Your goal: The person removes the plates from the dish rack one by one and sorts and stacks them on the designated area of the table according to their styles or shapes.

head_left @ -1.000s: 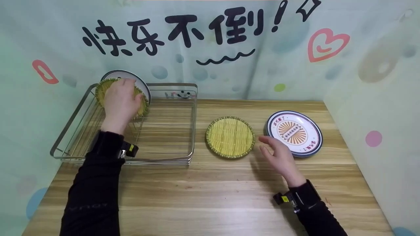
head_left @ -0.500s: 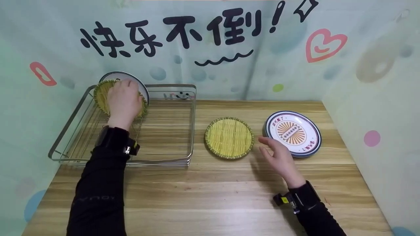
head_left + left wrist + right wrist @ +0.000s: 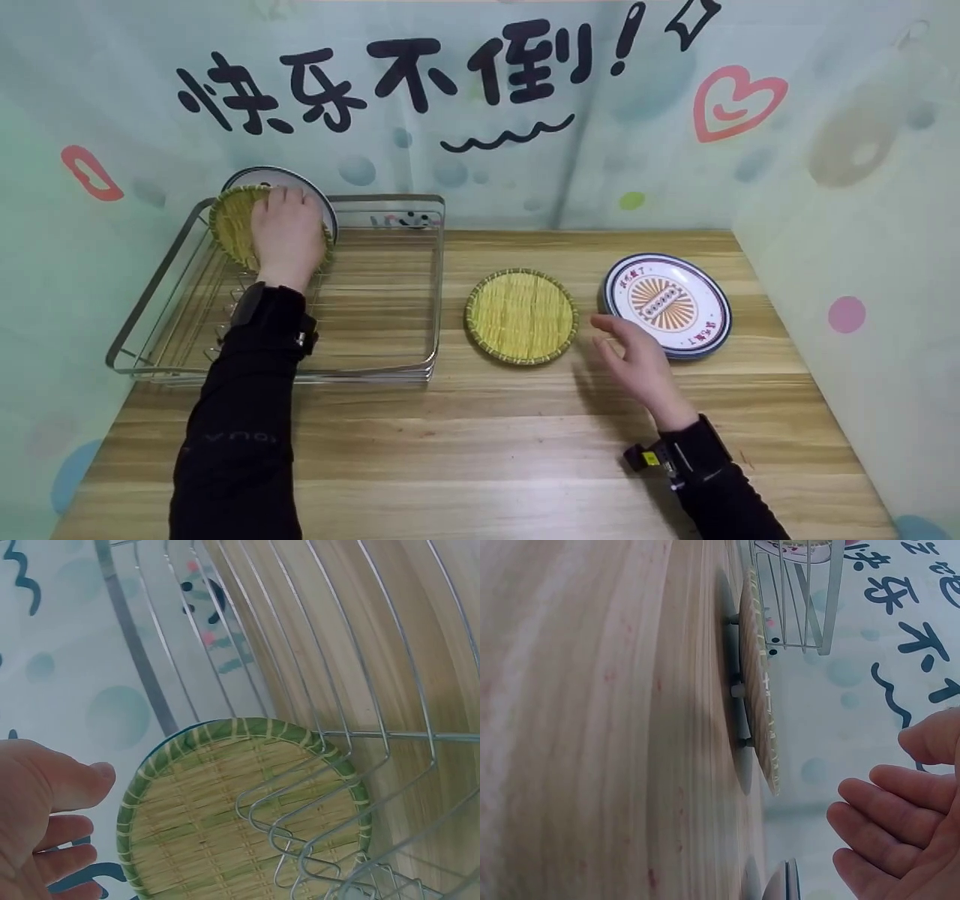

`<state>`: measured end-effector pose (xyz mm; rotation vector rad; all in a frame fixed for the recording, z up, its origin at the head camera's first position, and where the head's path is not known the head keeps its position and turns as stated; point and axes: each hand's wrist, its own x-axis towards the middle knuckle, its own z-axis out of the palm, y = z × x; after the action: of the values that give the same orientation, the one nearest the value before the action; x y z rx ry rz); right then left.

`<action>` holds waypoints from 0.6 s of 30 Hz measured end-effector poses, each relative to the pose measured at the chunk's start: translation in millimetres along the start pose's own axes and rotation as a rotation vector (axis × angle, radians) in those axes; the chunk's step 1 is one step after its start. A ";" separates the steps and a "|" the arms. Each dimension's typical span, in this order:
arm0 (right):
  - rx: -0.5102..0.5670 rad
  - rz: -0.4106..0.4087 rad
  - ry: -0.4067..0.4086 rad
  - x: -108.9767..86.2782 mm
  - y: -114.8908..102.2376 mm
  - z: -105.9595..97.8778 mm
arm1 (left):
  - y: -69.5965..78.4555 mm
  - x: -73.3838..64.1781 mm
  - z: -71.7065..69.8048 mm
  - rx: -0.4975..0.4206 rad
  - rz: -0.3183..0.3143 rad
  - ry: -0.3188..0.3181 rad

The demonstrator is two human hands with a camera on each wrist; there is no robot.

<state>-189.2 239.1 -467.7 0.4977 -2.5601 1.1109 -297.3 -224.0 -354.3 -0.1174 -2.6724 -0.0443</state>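
Note:
A round woven bamboo tray [image 3: 234,225] stands tilted on its edge in the wire rack [image 3: 437,300], in front of a white plate [image 3: 251,177] with a dark blue rim. My left hand [image 3: 289,229] overlaps the tray in the head view. In the left wrist view, the thumb and fingers of my left hand [image 3: 56,814] are apart from the tray [image 3: 225,817], with nothing between them. My right hand [image 3: 637,364] hovers with relaxed fingers between a second woven tray [image 3: 523,316] and a stack of patterned plates [image 3: 667,304]; it holds nothing.
Wire prongs [image 3: 281,821] rise from the rack floor in front of the standing tray. Small feet [image 3: 739,690] lift the second tray off the wooden table [image 3: 480,457]. A printed backdrop [image 3: 480,172] closes off the rear and both sides.
My left hand has shifted slightly right and nearer to me over the standing tray, and its sleeve has swung right, uncovering more rack prongs. The right hand stays in place.

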 end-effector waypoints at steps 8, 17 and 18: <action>0.007 0.002 0.000 -0.2 0.9 1.7 | -1.9 4.9 7.2 0.040 0.007 -0.027; -0.001 0.018 -0.013 -1.3 -0.8 1.0 | -5.2 6.1 9.4 0.094 -0.015 -0.127; 0.002 0.025 -0.017 -1.4 -1.2 1.0 | -4.9 6.2 8.7 0.105 -0.015 -0.139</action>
<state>-187.6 237.8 -468.2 0.4792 -2.5865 1.1227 -307.1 -228.0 -359.3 -0.0699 -2.8075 0.1024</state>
